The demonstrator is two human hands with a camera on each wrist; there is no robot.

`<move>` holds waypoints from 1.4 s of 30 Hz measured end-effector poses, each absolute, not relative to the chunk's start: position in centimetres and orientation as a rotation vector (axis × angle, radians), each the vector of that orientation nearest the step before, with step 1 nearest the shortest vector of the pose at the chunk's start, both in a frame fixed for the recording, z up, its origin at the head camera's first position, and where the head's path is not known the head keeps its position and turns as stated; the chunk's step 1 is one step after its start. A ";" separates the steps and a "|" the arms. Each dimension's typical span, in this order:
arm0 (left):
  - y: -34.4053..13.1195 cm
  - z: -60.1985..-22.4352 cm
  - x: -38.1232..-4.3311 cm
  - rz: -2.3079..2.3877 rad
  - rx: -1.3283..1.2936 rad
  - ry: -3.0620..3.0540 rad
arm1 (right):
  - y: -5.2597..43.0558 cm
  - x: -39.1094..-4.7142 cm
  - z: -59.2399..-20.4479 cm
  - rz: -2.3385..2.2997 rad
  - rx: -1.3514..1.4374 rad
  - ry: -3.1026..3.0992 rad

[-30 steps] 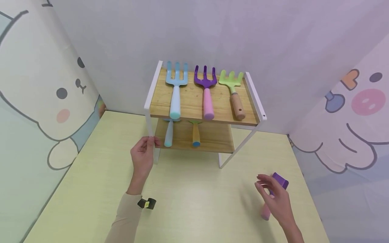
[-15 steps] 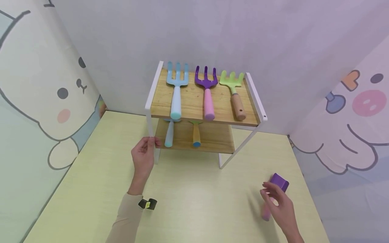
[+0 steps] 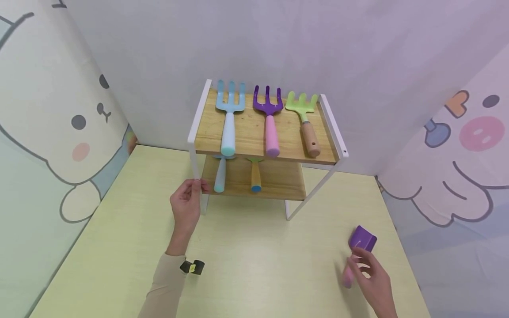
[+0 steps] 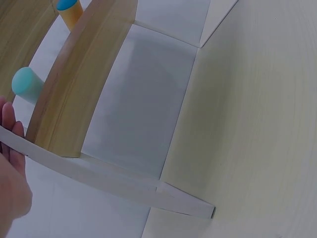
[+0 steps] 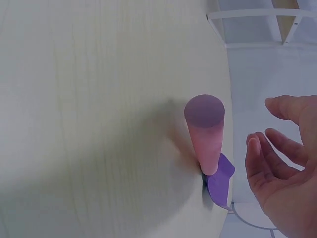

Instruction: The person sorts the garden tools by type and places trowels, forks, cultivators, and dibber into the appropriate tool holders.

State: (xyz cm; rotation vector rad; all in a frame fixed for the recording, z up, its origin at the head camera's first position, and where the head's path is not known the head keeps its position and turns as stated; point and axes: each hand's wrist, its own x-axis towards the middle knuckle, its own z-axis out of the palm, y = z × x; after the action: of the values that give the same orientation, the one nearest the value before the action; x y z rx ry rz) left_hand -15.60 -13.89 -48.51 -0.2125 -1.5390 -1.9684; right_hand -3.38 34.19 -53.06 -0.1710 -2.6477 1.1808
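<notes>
My left hand (image 3: 186, 206) pinches the front left white post (image 3: 195, 165) of a two-tier shelf (image 3: 242, 128). In the left wrist view the fingers (image 4: 17, 148) lie behind that post. At the right, my right hand (image 3: 374, 280) hovers over a small garden trowel (image 3: 362, 240) with a purple blade and a pink handle (image 5: 205, 144). The right wrist view shows a gap between its parted, bent fingers and the handle. On the top board lie a light blue hand fork (image 3: 229, 119), a purple-and-pink hand fork (image 3: 271, 128) and a green hand fork with a wooden handle (image 3: 310, 137).
A blue-handled tool (image 3: 220, 179) and a yellow-handled tool (image 3: 256, 176) lie on the lower board (image 3: 282, 181), their heads mostly hidden. The shelf stands on a pale table (image 3: 254, 265), with cartoon-printed curtains at both sides (image 3: 36, 101) and a plain one behind.
My right hand has moved down and slightly right, towards the trowel's handle, uncovering more of the purple blade. My left hand stays on the post.
</notes>
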 end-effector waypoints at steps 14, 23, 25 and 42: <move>-13.9 -48.5 -15.5 -1.954 -0.193 -1.578 | 35.1 -2.3 -53.3 1.211 -0.411 -2.861; -14.0 -48.4 -15.5 -1.958 -0.215 -1.562 | 35.7 -2.4 -53.1 1.318 -0.614 -3.028; -14.0 -48.4 -15.5 -1.963 -0.223 -1.557 | 35.9 -2.5 -53.1 1.358 -0.652 -3.046; -13.9 -48.5 -15.5 -1.953 -0.228 -1.551 | 36.9 -2.5 -53.0 1.810 -0.892 -2.870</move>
State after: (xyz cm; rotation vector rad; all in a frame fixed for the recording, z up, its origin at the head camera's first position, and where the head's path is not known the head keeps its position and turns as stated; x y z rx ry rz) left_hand -15.53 -13.92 -48.45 -0.2281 -1.5508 -1.9530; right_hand -2.50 36.91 -53.01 -0.8918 -2.8702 1.8102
